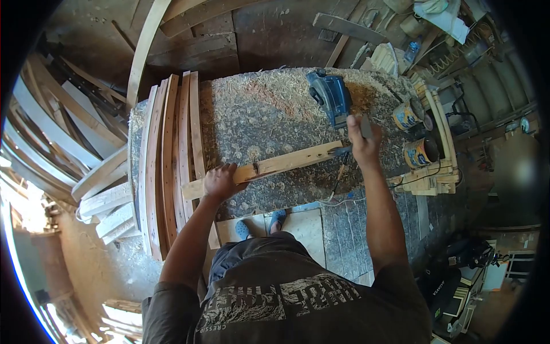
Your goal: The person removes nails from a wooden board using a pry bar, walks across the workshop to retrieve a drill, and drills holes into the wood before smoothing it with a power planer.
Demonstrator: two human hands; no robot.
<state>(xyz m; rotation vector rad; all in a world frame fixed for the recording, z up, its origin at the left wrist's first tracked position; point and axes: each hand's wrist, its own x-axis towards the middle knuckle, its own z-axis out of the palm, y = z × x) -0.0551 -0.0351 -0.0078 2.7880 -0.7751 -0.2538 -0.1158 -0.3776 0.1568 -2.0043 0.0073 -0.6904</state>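
Observation:
My left hand point(222, 181) is closed around the near-left end of a pale wooden strip point(286, 163), which slants up to the right over the workbench. A dark knot or mark shows on the strip near that hand. My right hand point(366, 143) is closed on what looks like a claw hammer point(340, 151). Its dark, pronged metal end touches or lies very close to the strip's right end, and most of the grip is hidden by my fingers. Just beyond my right hand, a blue electric planer point(332, 97) rests on the bench.
Wood shavings cover much of the speckled workbench point(240, 120). Several long wooden strips point(169, 155) lie side by side at its left. Two tins point(421, 152) stand at the right beside stacked pale wood pieces point(431, 179). A cable point(395, 184) runs near the bench's front edge.

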